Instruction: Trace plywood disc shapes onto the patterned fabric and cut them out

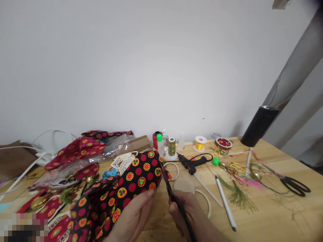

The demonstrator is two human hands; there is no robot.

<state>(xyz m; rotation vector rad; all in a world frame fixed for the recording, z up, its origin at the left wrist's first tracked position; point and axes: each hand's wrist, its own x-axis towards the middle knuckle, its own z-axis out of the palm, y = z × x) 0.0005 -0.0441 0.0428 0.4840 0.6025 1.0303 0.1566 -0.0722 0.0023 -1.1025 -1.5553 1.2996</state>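
A black fabric with red dots and bright flower rounds (131, 176) hangs from my left hand (136, 211), whose thumb and fingers are closed on its lower right edge. In my right hand (188, 210) is a pair of black-handled scissors (168, 183), gripped by the handles. The blades point up and away, against the right edge of the fabric. Whether the cloth lies between the blades I cannot tell. Beyond the scissors are a wooden ring (174, 165) and a pale wooden disc (184, 186); another ring (205, 201) is partly behind my right hand.
Along the wall stand a green-capped bottle (160, 146), an olive thread spool (172, 148) and a yellow cord spool (200, 144). A black glue gun (193, 163), a white pen (225, 203), a green tassel (238, 195) and second scissors (294, 185) lie rightward. Patterned cloth (75, 151) and trinkets crowd the left.
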